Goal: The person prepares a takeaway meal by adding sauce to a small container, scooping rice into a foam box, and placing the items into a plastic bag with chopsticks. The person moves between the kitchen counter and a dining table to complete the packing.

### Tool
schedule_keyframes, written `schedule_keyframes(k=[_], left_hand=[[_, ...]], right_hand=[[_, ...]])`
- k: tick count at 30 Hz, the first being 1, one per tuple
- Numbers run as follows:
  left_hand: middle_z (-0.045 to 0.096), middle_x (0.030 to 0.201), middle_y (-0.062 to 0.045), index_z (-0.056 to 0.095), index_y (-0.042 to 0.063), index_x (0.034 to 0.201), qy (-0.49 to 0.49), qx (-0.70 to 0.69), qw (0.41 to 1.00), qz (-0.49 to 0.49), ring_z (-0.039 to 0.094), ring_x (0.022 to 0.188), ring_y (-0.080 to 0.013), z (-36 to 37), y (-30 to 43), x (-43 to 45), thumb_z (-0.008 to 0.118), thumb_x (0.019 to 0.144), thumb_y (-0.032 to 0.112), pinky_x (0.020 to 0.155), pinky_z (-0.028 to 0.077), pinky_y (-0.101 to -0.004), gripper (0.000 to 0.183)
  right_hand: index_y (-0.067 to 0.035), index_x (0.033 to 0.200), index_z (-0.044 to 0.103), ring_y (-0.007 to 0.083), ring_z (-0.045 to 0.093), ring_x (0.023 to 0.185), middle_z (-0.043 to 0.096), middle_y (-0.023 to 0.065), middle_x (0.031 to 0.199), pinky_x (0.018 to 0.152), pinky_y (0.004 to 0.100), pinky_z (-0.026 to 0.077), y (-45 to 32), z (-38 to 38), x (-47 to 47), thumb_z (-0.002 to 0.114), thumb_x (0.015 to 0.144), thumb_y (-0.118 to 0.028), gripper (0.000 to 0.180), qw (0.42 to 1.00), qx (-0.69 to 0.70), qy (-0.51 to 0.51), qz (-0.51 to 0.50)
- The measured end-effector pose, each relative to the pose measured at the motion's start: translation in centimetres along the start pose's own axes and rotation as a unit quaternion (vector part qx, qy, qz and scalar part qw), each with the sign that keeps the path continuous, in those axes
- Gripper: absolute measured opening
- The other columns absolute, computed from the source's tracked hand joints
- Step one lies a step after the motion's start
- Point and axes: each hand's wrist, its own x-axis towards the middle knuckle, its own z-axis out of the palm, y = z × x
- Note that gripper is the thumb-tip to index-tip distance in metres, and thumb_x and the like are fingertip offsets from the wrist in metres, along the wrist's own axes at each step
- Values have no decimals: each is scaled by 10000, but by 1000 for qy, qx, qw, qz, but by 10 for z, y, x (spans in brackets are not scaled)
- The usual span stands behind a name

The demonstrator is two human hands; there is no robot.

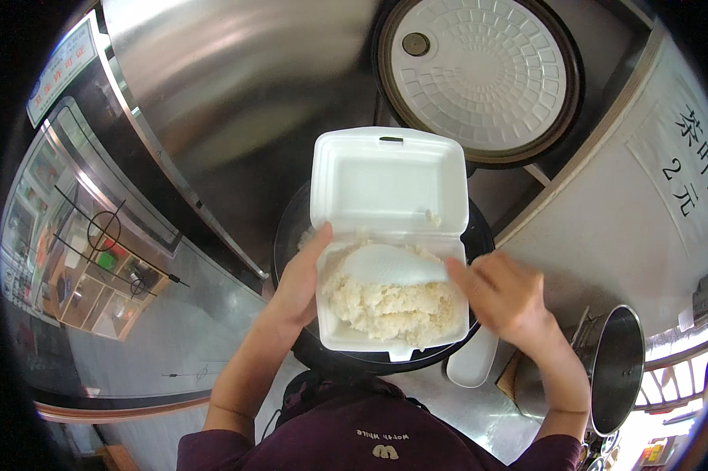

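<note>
A white foam takeaway box (389,182) lies with its lid flipped back, above the dark round rim of a rice cooker (480,235). Cooked white rice (395,312) fills its lower half. My left hand (299,277) grips the box at its left edge, thumb near the hinge. In my right hand (504,294) is the handle end of a pale rice paddle (392,265), whose blade rests on the rice. Some grains stick inside the lid. The hands hide part of the box's sides.
The cooker's round lid (483,70) stands raised behind. A stainless steel pot (616,371) is at the right, near a white oblong tray (473,359) on the metal counter. A white panel with a paper sign (678,165) rises at the right, and a metal-framed glass window (118,235) at the left.
</note>
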Motion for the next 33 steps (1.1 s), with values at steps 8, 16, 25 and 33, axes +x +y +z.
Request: schedule_keyframes(k=[8,16,25,33], left_hand=[[520,1184,-171,385,-21,1273,26,0,1000,12,541,1069,-235,7,2,0,374,934,363,913,443,-350,512],[518,1175,-189,384,-23,1264,12,-35,999,14,547,1061,-251,0,-2,0,413,918,366,906,455,-359,521],[560,1123,-173,454,-18,1189,54,-104,991,60,583,998,-261,-30,24,-5,473,901,359,882,475,-375,475],[548,1143,-170,443,-19,1203,98,-109,985,95,572,1011,-265,-35,39,-24,474,901,330,886,465,-369,462]], right_hand=[[-35,953,620,131,497,546,459,25,648,408,251,427,-3,4,11,626,616,-45,338,1000,-7,-10,-17],[-20,933,618,229,532,546,514,91,666,471,319,442,30,5,-1,637,701,14,235,978,82,73,179],[-21,919,613,269,604,668,592,123,764,575,343,477,48,-7,-6,589,775,-18,146,935,53,128,326],[-56,806,653,238,653,737,646,115,827,602,323,525,66,93,-31,625,693,-39,118,898,-160,-340,228]])
